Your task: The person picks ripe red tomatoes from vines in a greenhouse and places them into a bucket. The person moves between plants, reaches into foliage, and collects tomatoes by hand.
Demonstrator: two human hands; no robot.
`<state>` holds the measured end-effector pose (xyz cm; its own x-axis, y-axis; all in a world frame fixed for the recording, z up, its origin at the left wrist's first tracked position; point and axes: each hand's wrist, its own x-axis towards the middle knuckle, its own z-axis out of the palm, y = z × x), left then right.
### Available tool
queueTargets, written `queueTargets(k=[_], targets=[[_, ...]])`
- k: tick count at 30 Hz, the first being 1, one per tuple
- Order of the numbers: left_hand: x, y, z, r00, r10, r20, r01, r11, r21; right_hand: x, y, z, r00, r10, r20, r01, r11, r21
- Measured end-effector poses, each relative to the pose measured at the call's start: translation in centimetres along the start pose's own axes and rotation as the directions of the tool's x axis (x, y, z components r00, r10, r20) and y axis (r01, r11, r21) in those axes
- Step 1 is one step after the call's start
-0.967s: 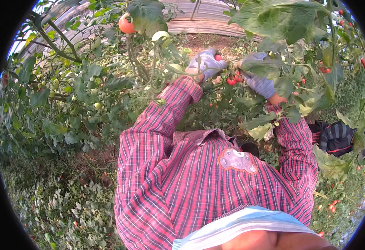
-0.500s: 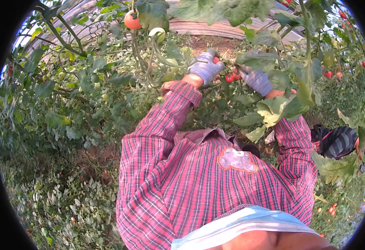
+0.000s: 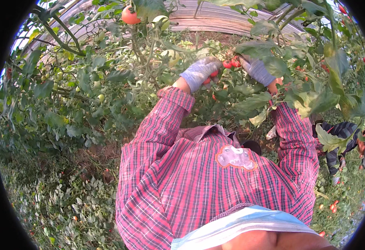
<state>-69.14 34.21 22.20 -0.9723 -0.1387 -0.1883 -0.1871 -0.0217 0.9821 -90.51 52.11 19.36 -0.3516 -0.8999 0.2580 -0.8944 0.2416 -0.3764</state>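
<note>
Both my hands wear blue-grey gloves and meet at a tomato plant ahead of me. My left hand [image 3: 201,73] is closed around small red tomatoes [image 3: 210,78], which show at its thumb and under its fingers. Between the two hands sits a cluster of red tomatoes [image 3: 231,63]. The fingers of my right hand [image 3: 256,69] are bent against the right side of that cluster. A broad green leaf [image 3: 257,48] hangs over the right fingertips and hides part of them.
A large pinkish-red tomato [image 3: 130,15] and a pale green tomato [image 3: 172,57] hang at upper left. Leafy stems [image 3: 311,104] cross over my right forearm. Another person [image 3: 343,135] in dark clothes is at the right. Fallen red tomatoes [image 3: 334,206] lie at lower right.
My left hand has turned and shifted slightly left and down, showing more red tomatoes in it. The cluster has risen beside my right hand. The person at right has moved.
</note>
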Motion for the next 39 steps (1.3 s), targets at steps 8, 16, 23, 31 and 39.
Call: queueTargets(k=[8, 16, 23, 31, 39], targets=[[0.4, -1.7, 5.1, 0.929, -0.366, -0.057, 0.201, 0.628, -0.752, 1.2, -7.5, -3.5, 0.991, 0.112, 0.072, -0.118, 0.988, 0.097], [4.6, -6.2, 4.3, 0.972, 0.028, 0.235, 0.219, 0.272, -0.937, 0.9, -8.7, -4.7, 0.982, 0.080, 0.169, -0.085, 0.996, 0.022], [3.3, -4.2, 3.0, 0.976, -0.144, 0.166, 0.215, 0.477, -0.852, 1.1, -11.0, -5.8, 0.945, -0.147, 0.294, 0.171, 0.984, -0.057], [3.4, -3.9, 2.3, 0.949, -0.180, 0.259, 0.315, 0.490, -0.813, 1.1, -7.7, -2.3, 0.949, -0.314, 0.034, 0.299, 0.859, -0.415], [3.6, -4.4, 2.5, 0.962, -0.158, 0.223, 0.271, 0.469, -0.840, 0.9, -8.5, -2.8, 0.916, -0.402, 0.002, 0.381, 0.866, -0.323]])
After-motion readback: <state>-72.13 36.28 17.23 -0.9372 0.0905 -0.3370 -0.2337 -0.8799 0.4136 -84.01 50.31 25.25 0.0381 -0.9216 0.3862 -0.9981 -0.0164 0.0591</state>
